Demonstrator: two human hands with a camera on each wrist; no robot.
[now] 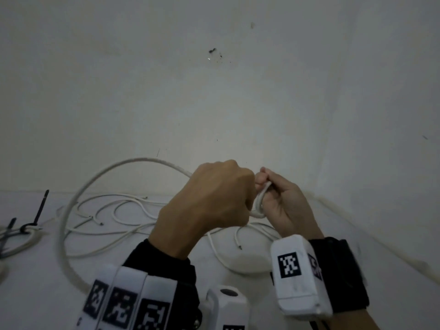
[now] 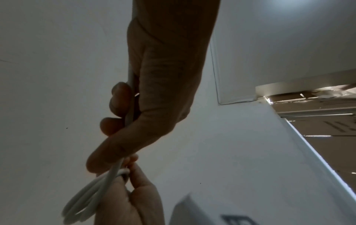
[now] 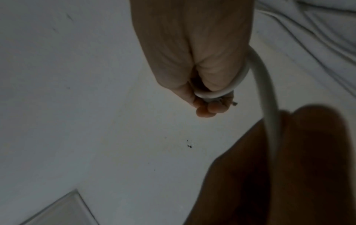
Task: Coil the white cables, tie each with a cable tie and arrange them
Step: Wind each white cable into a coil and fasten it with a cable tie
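A thick white cable [image 1: 100, 177] arcs up from the white surface into my left hand [image 1: 214, 201], whose curled fingers grip it. In the left wrist view the cable [image 2: 131, 106] runs between the left hand's [image 2: 163, 91] fingers and thumb. My right hand [image 1: 283, 206] pinches a small coil [image 1: 258, 206] of the same cable, wound in two or three turns. The right wrist view shows the coil [image 3: 217, 94] looped round the right hand [image 3: 192, 53], with the cable end at the fingertips and the left hand [image 3: 289, 167] close by.
Several thin white cables [image 1: 119, 210] lie loose and tangled on the surface under my hands. At far left lies a coiled cable [image 1: 28, 236] bound with a black cable tie [image 1: 40, 208]; another black tie [image 1: 9, 225] lies beside it. A white wall [image 1: 214, 91] rises just behind.
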